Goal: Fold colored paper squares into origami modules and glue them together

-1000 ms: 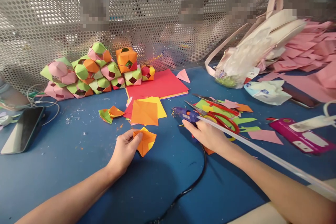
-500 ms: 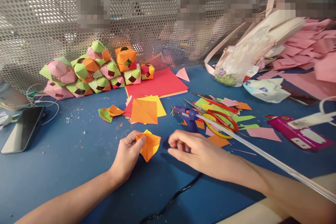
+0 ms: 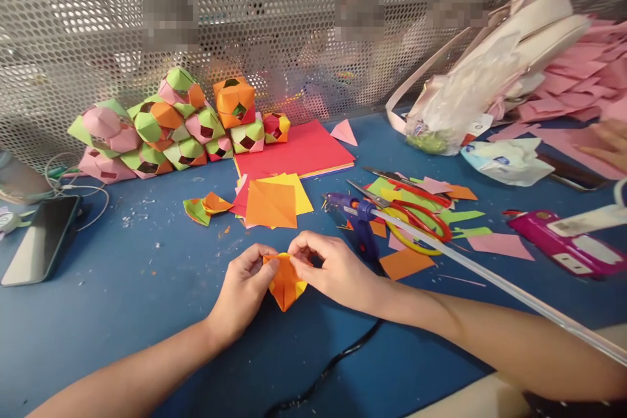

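Note:
Low over the blue table, a folded orange and yellow origami paper piece (image 3: 285, 287) is held between both hands. My left hand (image 3: 247, 284) pinches its left edge, thumb on top. On the opposite side, the thumb and fingers of my right hand (image 3: 333, 268) grip the upper right edge. Just beyond lies a stack of square papers with an orange sheet (image 3: 271, 204) uppermost. Left of that stack rests another folded green and orange piece (image 3: 208, 207). A purple glue gun (image 3: 360, 215) with a long clear glue stick stands right of the stack.
Origami balls (image 3: 189, 127) are piled along the perforated metal screen (image 3: 294, 32). Scissors (image 3: 416, 219) lie among paper scraps. A phone (image 3: 42, 238) is at left, a magenta case (image 3: 563, 245) and a bag (image 3: 494, 72) at right. Another person's hand (image 3: 610, 144) shows at the right edge.
My right hand has moved left and taken hold of the folded paper's right side. The paper has shifted slightly right. Another person's hand has appeared at the right edge.

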Demonstrator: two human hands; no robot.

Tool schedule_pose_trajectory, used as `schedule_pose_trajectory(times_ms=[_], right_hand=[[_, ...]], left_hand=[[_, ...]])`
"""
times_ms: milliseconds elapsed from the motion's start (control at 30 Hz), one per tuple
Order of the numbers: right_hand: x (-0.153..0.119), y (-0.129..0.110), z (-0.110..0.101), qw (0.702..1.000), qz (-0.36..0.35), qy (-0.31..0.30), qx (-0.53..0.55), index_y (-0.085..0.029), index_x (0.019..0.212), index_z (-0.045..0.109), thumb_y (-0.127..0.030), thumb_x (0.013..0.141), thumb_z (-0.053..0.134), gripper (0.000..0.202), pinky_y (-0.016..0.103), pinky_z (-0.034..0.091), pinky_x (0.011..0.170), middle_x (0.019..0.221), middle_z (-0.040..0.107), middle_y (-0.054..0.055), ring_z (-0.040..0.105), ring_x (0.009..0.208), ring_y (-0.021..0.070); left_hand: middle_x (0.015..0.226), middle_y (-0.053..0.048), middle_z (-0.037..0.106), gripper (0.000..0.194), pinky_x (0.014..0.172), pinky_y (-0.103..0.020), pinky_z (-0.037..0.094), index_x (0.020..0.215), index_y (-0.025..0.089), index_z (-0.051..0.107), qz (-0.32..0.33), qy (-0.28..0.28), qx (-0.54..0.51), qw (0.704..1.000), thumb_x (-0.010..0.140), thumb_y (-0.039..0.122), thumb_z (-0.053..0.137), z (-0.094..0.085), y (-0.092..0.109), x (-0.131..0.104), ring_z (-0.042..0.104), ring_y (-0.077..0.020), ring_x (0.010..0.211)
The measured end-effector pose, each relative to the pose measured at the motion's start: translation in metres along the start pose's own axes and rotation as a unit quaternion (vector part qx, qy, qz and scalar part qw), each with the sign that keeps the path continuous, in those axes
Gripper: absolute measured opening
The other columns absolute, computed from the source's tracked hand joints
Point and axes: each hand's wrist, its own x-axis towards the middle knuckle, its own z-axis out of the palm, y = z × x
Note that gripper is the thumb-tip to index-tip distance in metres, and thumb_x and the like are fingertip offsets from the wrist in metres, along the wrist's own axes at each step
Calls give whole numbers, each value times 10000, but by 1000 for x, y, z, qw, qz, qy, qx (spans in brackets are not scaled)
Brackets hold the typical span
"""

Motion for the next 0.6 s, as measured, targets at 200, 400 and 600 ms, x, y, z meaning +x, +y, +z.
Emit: schedule_pose_trajectory(times_ms=[200, 400, 600], right_hand=[[-2, 12, 1, 986, -160, 13, -51, -181, 865, 541, -80, 842, 421, 159, 248, 439, 626, 772, 527, 26, 507, 685, 121], [-3, 7, -2, 986, -159, 8, -53, -184, 832, 533, -130, 854, 427, 120, 279, 462, 658, 785, 559, 44, 546, 726, 148], [-1, 0, -1, 999, -40, 24, -4, -201, 775, 495, -110, 800, 478, 96, 241, 451, 626, 724, 525, -7, 512, 656, 112]], left_hand=[[707, 7, 575, 195, 652, -218, 405, 777, 156, 599, 3, -19, -21, 1000, 840, 333, 549, -1, 3, -1, 499, -115, 674], [693, 11, 574, 193, 629, -214, 395, 809, 163, 625, 13, -16, 7, 1000, 836, 341, 556, -2, 3, 0, 490, -114, 655], [726, -2, 596, 213, 643, -231, 414, 852, 172, 636, 34, -28, 54, 998, 845, 358, 533, -4, 3, 1, 515, -135, 677]])
